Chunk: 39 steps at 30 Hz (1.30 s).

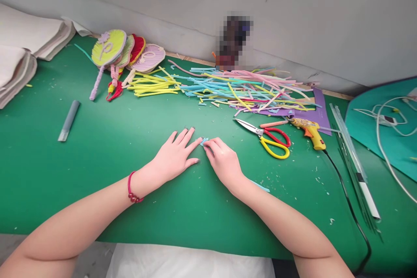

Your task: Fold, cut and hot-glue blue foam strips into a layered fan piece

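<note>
From the head camera, the person's left hand (174, 154) lies palm down on the green table (182, 213), its fingers spread and a red beaded bracelet (130, 191) around the wrist. Its index fingertip reaches a small blue piece (203, 141), which sits on the table between the two hands. The right hand (224, 158) is curled, thumb and fingertips pinching the near right end of that piece; the piece's exact shape is mostly hidden by the fingers. A blue strip (260, 186) lies partly beneath the right forearm. Near the right hand rest scissors (259, 131) with one red and one yellow handle, blades slightly apart and pointing away to the left. Beside them is a yellow glue gun (309, 132), its black cord (369, 247) running down toward the table's near edge. Behind, a loose pile of pink, blue and yellow strips (247, 89) partly covers a purple sheet (322, 113), with a yellow bundle (153, 84) to its left. Farther left lie several round fan-shaped pieces (109, 47), overlapping, and a grey tube (69, 120) well apart from the left hand.
</note>
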Tool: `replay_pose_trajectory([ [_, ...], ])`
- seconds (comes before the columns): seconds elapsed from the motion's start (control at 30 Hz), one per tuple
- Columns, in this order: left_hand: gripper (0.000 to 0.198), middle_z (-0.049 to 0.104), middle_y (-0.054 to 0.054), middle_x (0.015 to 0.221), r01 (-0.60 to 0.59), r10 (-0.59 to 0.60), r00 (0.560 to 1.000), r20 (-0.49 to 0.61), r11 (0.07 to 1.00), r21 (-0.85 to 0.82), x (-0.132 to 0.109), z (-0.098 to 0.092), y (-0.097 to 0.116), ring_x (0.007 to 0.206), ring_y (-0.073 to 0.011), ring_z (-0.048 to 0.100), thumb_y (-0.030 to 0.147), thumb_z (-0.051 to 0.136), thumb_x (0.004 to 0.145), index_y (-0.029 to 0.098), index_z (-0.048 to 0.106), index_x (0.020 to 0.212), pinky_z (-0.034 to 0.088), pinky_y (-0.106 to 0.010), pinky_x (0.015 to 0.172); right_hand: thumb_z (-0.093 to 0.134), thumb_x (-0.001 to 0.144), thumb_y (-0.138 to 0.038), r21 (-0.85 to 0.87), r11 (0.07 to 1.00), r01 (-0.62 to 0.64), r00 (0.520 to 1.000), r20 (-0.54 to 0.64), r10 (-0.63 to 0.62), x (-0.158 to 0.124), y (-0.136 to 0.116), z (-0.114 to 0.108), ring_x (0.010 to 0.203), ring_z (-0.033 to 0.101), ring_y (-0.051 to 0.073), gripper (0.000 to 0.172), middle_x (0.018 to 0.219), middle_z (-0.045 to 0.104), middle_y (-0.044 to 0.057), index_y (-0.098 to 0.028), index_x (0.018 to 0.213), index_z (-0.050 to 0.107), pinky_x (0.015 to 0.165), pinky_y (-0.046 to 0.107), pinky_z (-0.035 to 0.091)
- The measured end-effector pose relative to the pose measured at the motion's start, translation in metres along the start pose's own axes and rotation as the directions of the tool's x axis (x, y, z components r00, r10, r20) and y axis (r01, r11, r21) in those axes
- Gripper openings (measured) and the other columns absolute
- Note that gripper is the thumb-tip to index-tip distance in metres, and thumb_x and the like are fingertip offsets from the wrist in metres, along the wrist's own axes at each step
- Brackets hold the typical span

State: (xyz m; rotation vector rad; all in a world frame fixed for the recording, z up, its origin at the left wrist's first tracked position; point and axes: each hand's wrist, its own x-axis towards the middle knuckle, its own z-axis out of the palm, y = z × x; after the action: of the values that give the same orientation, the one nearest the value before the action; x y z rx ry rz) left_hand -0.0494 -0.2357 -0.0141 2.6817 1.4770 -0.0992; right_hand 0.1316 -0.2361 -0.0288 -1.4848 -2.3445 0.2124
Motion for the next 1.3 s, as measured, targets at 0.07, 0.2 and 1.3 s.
replay_pose_trajectory([
  [0.07, 0.06, 0.028, -0.018, 0.153, 0.005, -0.005, 1.0, 0.018, 1.0, 0.008, 0.0, -0.002, 0.001, 0.139, -0.0334, 0.032, 0.05, 0.044, 0.093, 0.022, 0.034, 0.145, 0.031, -0.05, 0.11, 0.047, 0.094, -0.022, -0.008, 1.0, -0.023, 1.0, 0.017, 0.024, 0.0, -0.001, -0.001, 0.072, 0.062, 0.012, 0.016, 0.094, 0.065, 0.003, -0.019, 0.099, 0.061, 0.057, 0.022, 0.042],
  [0.2, 0.061, 0.028, -0.017, 0.153, 0.011, -0.011, 1.0, 0.008, 1.0, 0.008, 0.0, -0.002, 0.002, 0.138, -0.0339, 0.033, 0.05, 0.046, 0.092, 0.022, 0.035, 0.145, 0.031, -0.05, 0.11, 0.054, 0.091, -0.023, -0.049, 0.996, -0.077, 0.997, 0.016, 0.078, -0.001, -0.004, -0.004, 0.066, 0.06, 0.011, 0.009, 0.092, 0.064, 0.001, -0.018, 0.095, 0.061, 0.05, 0.023, 0.036],
  [1.3, 0.046, 0.034, -0.015, 0.151, 0.035, -0.036, 0.999, -0.037, 0.999, -0.032, 0.0, -0.004, 0.006, 0.138, -0.033, 0.034, 0.028, 0.039, 0.096, 0.021, 0.043, 0.141, 0.034, -0.05, 0.108, 0.047, 0.093, -0.023, -0.06, 0.994, -0.095, 0.994, -0.067, 0.091, 0.0, -0.007, 0.005, 0.066, 0.059, 0.01, 0.017, 0.082, 0.061, 0.001, -0.019, 0.082, 0.059, 0.049, 0.024, 0.034],
])
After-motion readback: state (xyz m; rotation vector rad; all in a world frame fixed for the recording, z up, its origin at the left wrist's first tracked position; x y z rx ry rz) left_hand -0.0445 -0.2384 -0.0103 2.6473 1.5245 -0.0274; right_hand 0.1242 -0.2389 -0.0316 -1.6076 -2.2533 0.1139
